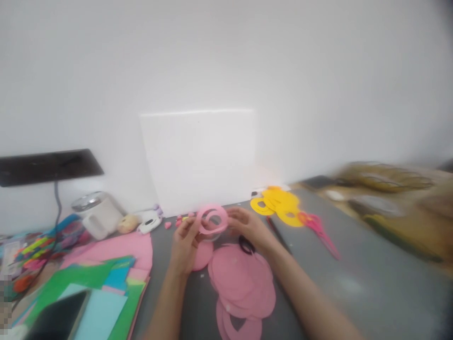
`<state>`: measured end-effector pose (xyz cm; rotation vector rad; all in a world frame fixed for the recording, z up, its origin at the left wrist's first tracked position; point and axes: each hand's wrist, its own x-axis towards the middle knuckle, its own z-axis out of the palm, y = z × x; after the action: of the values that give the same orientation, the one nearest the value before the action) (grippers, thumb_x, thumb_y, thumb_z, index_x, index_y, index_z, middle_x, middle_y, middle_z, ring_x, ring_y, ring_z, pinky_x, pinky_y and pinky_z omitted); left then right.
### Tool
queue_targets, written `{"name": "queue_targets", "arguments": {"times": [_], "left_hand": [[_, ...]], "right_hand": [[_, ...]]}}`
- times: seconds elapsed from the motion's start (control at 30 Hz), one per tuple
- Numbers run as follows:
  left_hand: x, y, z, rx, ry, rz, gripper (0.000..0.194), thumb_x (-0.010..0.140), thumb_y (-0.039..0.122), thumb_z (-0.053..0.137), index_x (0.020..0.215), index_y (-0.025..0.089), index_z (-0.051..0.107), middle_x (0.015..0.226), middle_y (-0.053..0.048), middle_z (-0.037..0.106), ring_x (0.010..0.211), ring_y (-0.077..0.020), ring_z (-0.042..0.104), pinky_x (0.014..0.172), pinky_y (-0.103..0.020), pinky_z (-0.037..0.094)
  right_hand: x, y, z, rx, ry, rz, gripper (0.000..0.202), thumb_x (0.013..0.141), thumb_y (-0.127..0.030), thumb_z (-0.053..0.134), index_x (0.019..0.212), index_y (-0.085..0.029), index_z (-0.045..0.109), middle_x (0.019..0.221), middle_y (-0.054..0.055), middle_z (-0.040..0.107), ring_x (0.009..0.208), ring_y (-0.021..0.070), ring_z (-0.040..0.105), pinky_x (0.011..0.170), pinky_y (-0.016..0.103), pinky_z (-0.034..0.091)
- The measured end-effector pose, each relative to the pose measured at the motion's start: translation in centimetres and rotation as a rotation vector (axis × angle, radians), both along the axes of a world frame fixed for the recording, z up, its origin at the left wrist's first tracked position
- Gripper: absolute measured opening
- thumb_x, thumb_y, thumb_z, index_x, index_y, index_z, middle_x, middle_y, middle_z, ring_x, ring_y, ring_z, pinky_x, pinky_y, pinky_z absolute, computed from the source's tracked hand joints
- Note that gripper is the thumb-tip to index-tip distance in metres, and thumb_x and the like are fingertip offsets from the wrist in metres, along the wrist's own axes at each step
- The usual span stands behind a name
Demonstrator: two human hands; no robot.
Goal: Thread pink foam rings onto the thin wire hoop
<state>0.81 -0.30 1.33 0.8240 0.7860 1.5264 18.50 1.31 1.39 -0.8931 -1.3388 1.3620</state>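
Note:
Between both hands, above the grey table, is a pink paper ring (223, 218). My left hand (184, 243) pinches its left side, while the fingers of my right hand (247, 229) close on its right side. Below the hands lies an overlapping pile of pink paper circles (240, 281), with a pink ring shape at its near end. A black ring-shaped item (247, 245) sits by my right wrist. To the right are a dark pencil (279, 233), yellow paper cutouts (283, 205) and pink scissors (320, 231).
A white board (201, 160) leans on the wall behind. Coloured paper sheets (81, 278) with a phone (58, 316) on them fill the near left. A white mug (99, 217) and small trinkets stand at the back left.

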Motion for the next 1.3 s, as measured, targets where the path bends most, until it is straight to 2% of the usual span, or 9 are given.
{"name": "queue_targets", "arguments": {"times": [0.1, 0.17, 0.3, 0.47, 0.63, 0.8, 0.97, 1.13, 1.3], "left_hand": [[-0.2, 0.1, -0.1, -0.009, -0.019, 0.038, 0.020, 0.059, 0.025, 0.077, 0.069, 0.013, 0.066, 0.071, -0.004, 0.067, 0.066, -0.0153, 0.063, 0.055, -0.023, 0.054], [-0.2, 0.2, -0.1, -0.027, -0.040, 0.042, 0.020, 0.059, 0.025, 0.078, 0.069, 0.013, 0.066, 0.071, -0.004, 0.068, 0.066, -0.0145, 0.064, 0.057, -0.022, 0.053], [0.0, 0.1, 0.0, -0.048, -0.048, 0.006, 0.019, 0.059, 0.024, 0.078, 0.070, 0.013, 0.066, 0.071, -0.003, 0.069, 0.066, -0.0154, 0.066, 0.061, -0.023, 0.053], [0.1, -0.1, 0.0, -0.046, -0.021, -0.008, 0.021, 0.059, 0.026, 0.078, 0.071, 0.013, 0.066, 0.071, -0.003, 0.070, 0.065, -0.0158, 0.067, 0.061, -0.023, 0.054], [0.3, 0.0, -0.2, -0.057, -0.032, 0.017, 0.021, 0.058, 0.023, 0.078, 0.070, 0.014, 0.064, 0.072, -0.004, 0.071, 0.066, -0.0156, 0.067, 0.061, -0.023, 0.053], [0.3, -0.1, 0.0, -0.054, -0.019, 0.009, 0.021, 0.057, 0.023, 0.079, 0.069, 0.014, 0.064, 0.071, -0.003, 0.070, 0.064, -0.0145, 0.066, 0.059, -0.023, 0.053], [0.4, -0.1, -0.1, -0.035, 0.023, -0.013, 0.021, 0.059, 0.026, 0.078, 0.071, 0.014, 0.065, 0.071, -0.003, 0.069, 0.065, -0.0156, 0.065, 0.060, -0.025, 0.053], [0.2, 0.1, -0.5, 0.107, 0.109, 0.093, 0.024, 0.061, 0.026, 0.076, 0.081, 0.018, 0.066, 0.085, -0.004, 0.068, 0.073, -0.0168, 0.063, 0.061, -0.028, 0.053], [-0.1, 0.3, -1.0, 0.250, 0.220, 0.027, 0.040, 0.067, 0.039, 0.071, 0.100, 0.017, 0.068, 0.107, -0.013, 0.065, 0.106, -0.0275, 0.055, 0.086, -0.036, 0.046]], "right_hand": [[0.0, 0.2, -0.2, 0.042, 0.006, -0.173, 0.025, 0.072, -0.039, 0.065, 0.081, -0.016, 0.063, 0.077, 0.004, 0.063, 0.071, 0.0153, 0.060, 0.061, 0.027, 0.051], [0.1, 0.1, -0.1, 0.170, -0.018, -0.195, 0.020, 0.068, -0.034, 0.069, 0.078, -0.018, 0.065, 0.084, 0.004, 0.063, 0.077, 0.0166, 0.060, 0.062, 0.026, 0.051], [0.1, -0.3, 0.3, 0.424, -0.177, -0.050, 0.021, 0.068, -0.023, 0.070, 0.088, -0.023, 0.069, 0.106, 0.007, 0.059, 0.096, 0.0197, 0.057, 0.064, 0.024, 0.049], [-0.3, -0.7, 0.4, 0.479, -0.252, 0.059, 0.031, 0.071, -0.021, 0.068, 0.102, -0.028, 0.066, 0.112, 0.006, 0.057, 0.092, 0.0174, 0.059, 0.067, 0.025, 0.050], [-0.4, -0.9, 0.6, 0.510, -0.158, 0.090, 0.009, 0.075, -0.022, 0.066, 0.082, -0.023, 0.071, 0.095, 0.006, 0.065, 0.087, 0.0177, 0.062, 0.072, 0.028, 0.051], [-0.5, -1.1, 0.7, 0.468, -0.172, 0.151, 0.022, 0.076, -0.022, 0.064, 0.098, -0.025, 0.068, 0.106, 0.007, 0.062, 0.094, 0.0185, 0.060, 0.075, 0.029, 0.051], [-0.8, -1.1, 0.7, 0.451, -0.105, 0.232, 0.011, 0.072, -0.027, 0.069, 0.082, -0.025, 0.073, 0.107, 0.006, 0.060, 0.098, 0.0209, 0.059, 0.087, 0.035, 0.048], [-0.4, -0.9, 0.5, 0.226, 0.137, 0.036, 0.014, 0.071, -0.035, 0.069, 0.075, -0.022, 0.070, 0.084, 0.005, 0.068, 0.081, 0.0190, 0.063, 0.077, 0.034, 0.053], [1.1, 0.7, -0.5, -0.101, 0.635, -0.142, 0.023, 0.068, -0.040, 0.071, 0.084, -0.025, 0.067, 0.071, -0.002, 0.063, 0.064, 0.0091, 0.060, 0.059, 0.018, 0.053]]}}
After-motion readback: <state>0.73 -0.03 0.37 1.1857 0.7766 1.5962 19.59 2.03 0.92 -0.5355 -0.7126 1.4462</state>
